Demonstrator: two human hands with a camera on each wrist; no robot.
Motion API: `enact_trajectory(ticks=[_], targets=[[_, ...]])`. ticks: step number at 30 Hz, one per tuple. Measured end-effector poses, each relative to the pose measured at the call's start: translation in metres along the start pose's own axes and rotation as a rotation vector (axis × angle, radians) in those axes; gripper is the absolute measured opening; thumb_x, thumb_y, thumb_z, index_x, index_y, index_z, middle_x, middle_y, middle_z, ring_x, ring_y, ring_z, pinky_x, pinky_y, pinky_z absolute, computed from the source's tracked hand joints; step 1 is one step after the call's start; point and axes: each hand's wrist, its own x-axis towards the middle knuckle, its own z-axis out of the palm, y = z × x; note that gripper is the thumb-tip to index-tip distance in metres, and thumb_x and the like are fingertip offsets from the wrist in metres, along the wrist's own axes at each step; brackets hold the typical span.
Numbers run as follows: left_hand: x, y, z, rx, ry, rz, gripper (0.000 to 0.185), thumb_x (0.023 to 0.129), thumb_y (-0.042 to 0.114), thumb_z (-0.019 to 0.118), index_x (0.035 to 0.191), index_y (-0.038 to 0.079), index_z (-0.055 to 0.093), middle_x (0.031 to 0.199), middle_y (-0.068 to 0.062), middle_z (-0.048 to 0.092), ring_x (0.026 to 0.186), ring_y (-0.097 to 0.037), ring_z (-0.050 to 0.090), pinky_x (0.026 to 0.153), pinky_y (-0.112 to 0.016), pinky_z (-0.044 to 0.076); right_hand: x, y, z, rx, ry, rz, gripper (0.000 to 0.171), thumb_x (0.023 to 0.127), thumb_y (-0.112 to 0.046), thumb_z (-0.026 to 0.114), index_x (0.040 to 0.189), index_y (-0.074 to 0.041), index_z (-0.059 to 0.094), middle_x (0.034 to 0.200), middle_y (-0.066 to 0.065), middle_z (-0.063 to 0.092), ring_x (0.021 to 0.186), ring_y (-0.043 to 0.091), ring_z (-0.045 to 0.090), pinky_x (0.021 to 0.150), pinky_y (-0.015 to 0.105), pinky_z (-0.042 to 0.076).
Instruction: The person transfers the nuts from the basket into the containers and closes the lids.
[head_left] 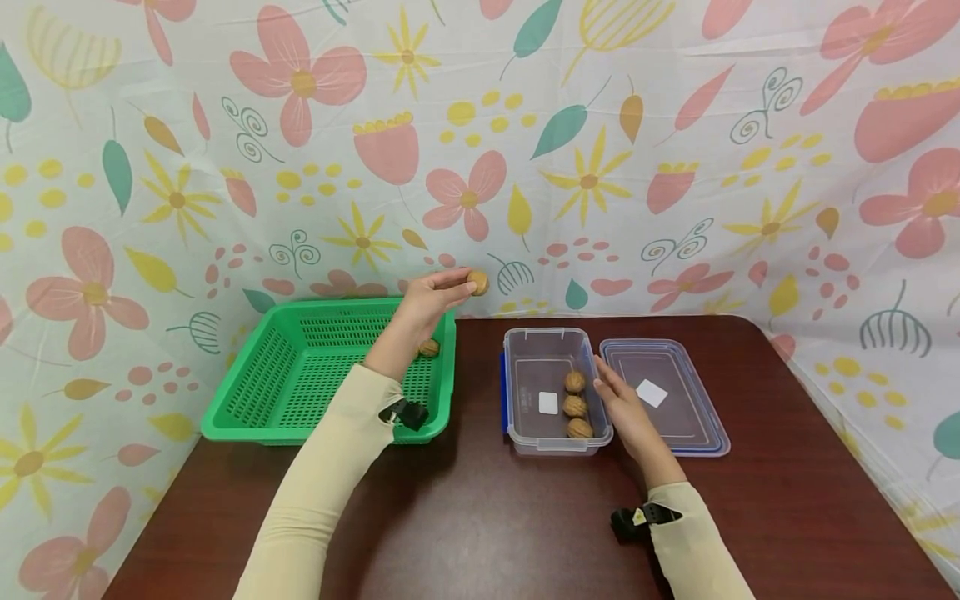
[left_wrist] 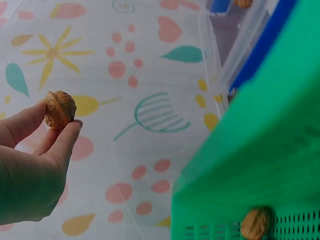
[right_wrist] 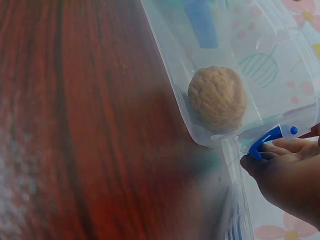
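The left hand (head_left: 429,302) pinches 1 walnut (head_left: 477,282) above the green basket's (head_left: 247,400) far right corner, the clear container (head_left: 517,417) with 3 walnuts lying to its right, where the right hand (head_left: 622,412) rests, fingers relaxed, on that container's right rim

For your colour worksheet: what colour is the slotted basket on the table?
Green; the basket shows best in the head view.

Dark brown wooden counter (head_left: 465,517), glossy. Clear plastic lid (head_left: 663,396) with a white square label, lying flat just right of the clear box. Floral-print cloth backdrop (head_left: 600,150), white with pink flowers, yellow blooms and teal leaves, hanging behind and down both sides of the counter.
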Motion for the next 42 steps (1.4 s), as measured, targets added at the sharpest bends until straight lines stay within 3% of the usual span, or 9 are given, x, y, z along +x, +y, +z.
enact_trajectory(ticks=[6,10,14,18,25,36,42], targets=[[-0.001,-0.003,0.017,-0.006,0.0,0.002,0.04,0.091,0.006,0.067,0.13,0.001,0.06,0.132,-0.012,0.056,0.12,-0.025,0.056,0.105,-0.035,0.042,-0.001,0.0,0.0,-0.005,-0.02,0.008,0.053,0.106,-0.017,0.035,0.155,-0.01,0.015,0.16,0.016,0.008,0.146,0.035,0.003,0.116,0.055,0.008],[-0.002,-0.006,0.029,-0.047,-0.031,0.012,0.04,0.091,0.003,0.066,0.13,-0.001,0.058,0.131,-0.015,0.056,0.12,-0.028,0.055,0.107,-0.039,0.04,-0.009,-0.018,0.001,0.014,-0.034,0.035,0.053,0.106,-0.013,0.034,0.155,-0.007,0.015,0.159,0.019,0.007,0.146,0.037,0.001,0.116,0.056,0.007],[-0.003,-0.011,0.04,-0.061,-0.058,0.002,0.039,0.091,0.003,0.065,0.129,-0.001,0.059,0.129,-0.015,0.058,0.118,-0.027,0.057,0.102,-0.032,0.045,-0.016,-0.033,0.003,0.026,-0.036,0.041,0.052,0.106,-0.01,0.033,0.154,-0.003,0.015,0.158,0.021,0.006,0.145,0.038,0.0,0.116,0.056,0.006],[-0.003,-0.02,0.051,-0.07,-0.057,-0.015,0.037,0.091,0.003,0.066,0.128,0.0,0.061,0.128,-0.014,0.059,0.115,-0.025,0.059,0.095,-0.028,0.049,-0.008,-0.018,0.0,0.028,-0.033,0.037,0.052,0.106,-0.011,0.033,0.154,-0.006,0.015,0.159,0.019,0.006,0.145,0.037,0.0,0.116,0.056,0.006],[-0.002,-0.04,0.069,-0.054,-0.047,-0.03,0.037,0.09,0.005,0.068,0.126,0.001,0.063,0.125,-0.013,0.061,0.11,-0.024,0.062,0.096,-0.031,0.049,0.0,0.0,-0.001,0.002,-0.017,0.015,0.052,0.107,-0.016,0.034,0.155,-0.011,0.015,0.16,0.016,0.008,0.146,0.034,0.002,0.116,0.055,0.007],[0.002,-0.07,0.095,-0.099,0.001,-0.059,0.035,0.087,0.003,0.071,0.122,-0.001,0.065,0.122,-0.012,0.062,0.098,-0.018,0.066,0.091,-0.03,0.052,0.002,0.001,-0.001,0.002,-0.014,0.026,0.052,0.106,-0.014,0.034,0.155,-0.01,0.016,0.16,0.016,0.008,0.146,0.034,0.001,0.117,0.054,0.007],[0.002,-0.085,0.105,-0.06,0.045,-0.081,0.033,0.086,0.006,0.073,0.118,0.001,0.068,0.113,-0.009,0.066,0.096,-0.02,0.067,0.086,-0.029,0.054,-0.005,-0.015,0.001,0.027,-0.021,0.037,0.052,0.106,-0.01,0.034,0.154,-0.005,0.017,0.159,0.019,0.009,0.146,0.036,0.001,0.116,0.054,0.006]])
